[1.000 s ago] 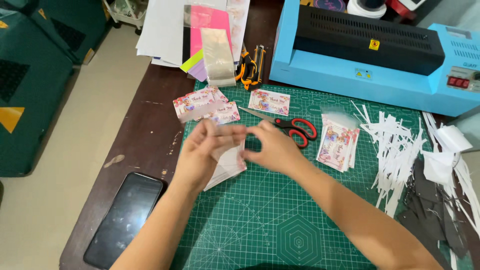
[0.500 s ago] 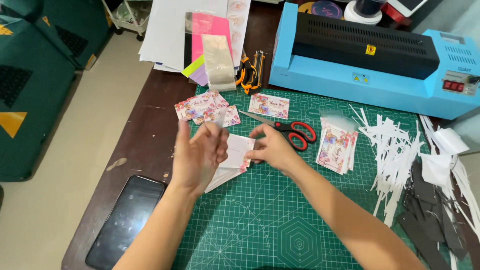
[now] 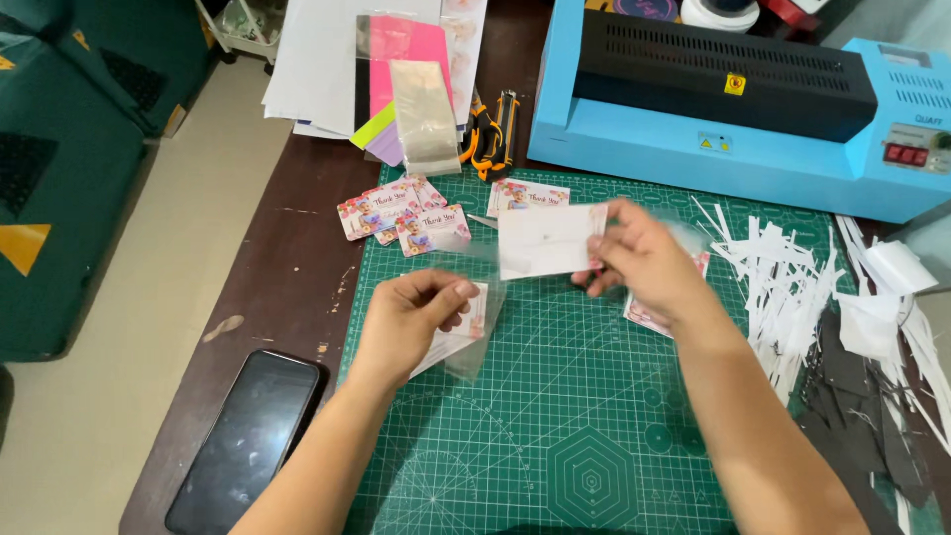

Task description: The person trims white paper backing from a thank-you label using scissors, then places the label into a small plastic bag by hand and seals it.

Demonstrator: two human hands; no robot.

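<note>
Since a moment ago my right hand [image 3: 644, 263] has pulled a white card [image 3: 547, 241] clear, pinching its edge; my left hand [image 3: 411, 315] grips the clear sleeve [image 3: 468, 327] below-left. Best aligned squarely before sliding

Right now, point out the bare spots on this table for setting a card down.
Free: the green cutting mat between both forearms, and brown table between phone and floral cards. Crowded: paper strips at right, laminator behind.

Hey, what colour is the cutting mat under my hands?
Green with a pale printed grid, the cutting mat shows best in the head view.
</note>
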